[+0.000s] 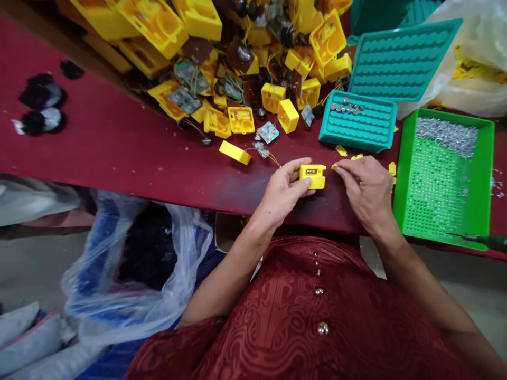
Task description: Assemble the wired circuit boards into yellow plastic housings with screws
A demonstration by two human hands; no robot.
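Left grip (282, 191) clasps yellow casing (317, 183), likely light, stiff: hold by edges; adjacent right grip (371, 186) pinches yellow tab (335, 167).

Bench (130, 148), covered in dark red and smudged darker near its front edge; lying on it, from left to right: black bundles (35, 97), yellow cases (234, 152) among wired circuit boards (268, 132), a teal box (350, 138) with its lid open, small yellow tabs (341, 151) just before it, and a green tray (488, 179) beside scattered silvery bits (498, 184)
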